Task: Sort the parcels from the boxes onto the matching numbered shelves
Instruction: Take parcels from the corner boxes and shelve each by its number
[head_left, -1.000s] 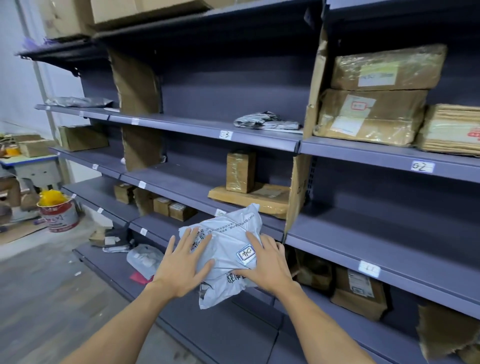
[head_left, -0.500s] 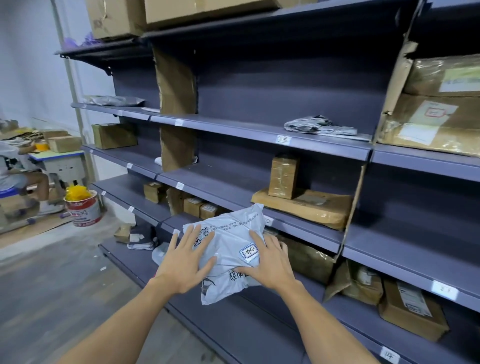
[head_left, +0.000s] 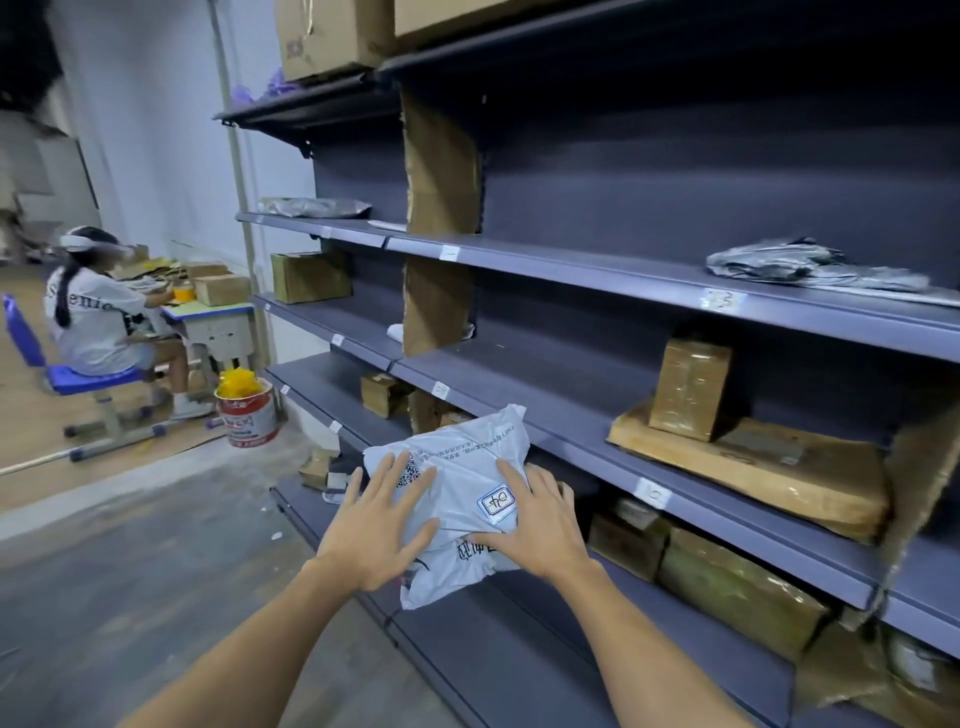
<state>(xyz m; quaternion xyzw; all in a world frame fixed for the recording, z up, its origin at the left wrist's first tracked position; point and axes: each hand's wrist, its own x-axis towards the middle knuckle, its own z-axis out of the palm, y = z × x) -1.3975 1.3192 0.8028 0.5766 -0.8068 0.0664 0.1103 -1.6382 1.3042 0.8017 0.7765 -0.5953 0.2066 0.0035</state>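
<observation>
A: Background first: storeroom, concrete floor (head_left: 130, 571), dark grey metal shelving (head_left: 571, 431) filling the right two thirds of the frame. Where's the parcel (head_left: 467, 457)?
B: Lower centre. Pale grey poly mailer, held up in front of the shelving and resting on none of the shelves
A: Hands?
B: Left hand (head_left: 371, 530) on its left side, right hand (head_left: 543, 525) on its right. Both have fingers straight and splayed flat on the film, pressing the parcel between them. No fingers curled round it that I can see
A: Handling?
B: My read: light, soft, floppy. The film is creased and the bottom flap sags below the hands. Slick plastic, so it could slide out of flat palms. Doesn't look fragile, contents unknown. Safer hold is a pinch on an edge or a palm under the bulk, keeping the white sticker (head_left: 497, 503) by the right fingers uncovered
A: Number?
B: Handwritten, can't read it surely. The shelf tag (head_left: 650, 491) is blurred too
A: Around it?
B: Flat brown package (head_left: 769, 473) right of centre with a small taped box (head_left: 688, 387) on it, crumpled grey bag (head_left: 810, 265) upper right, seated person (head_left: 98, 322) at the left edge, bucket (head_left: 247, 415) nearby
</observation>
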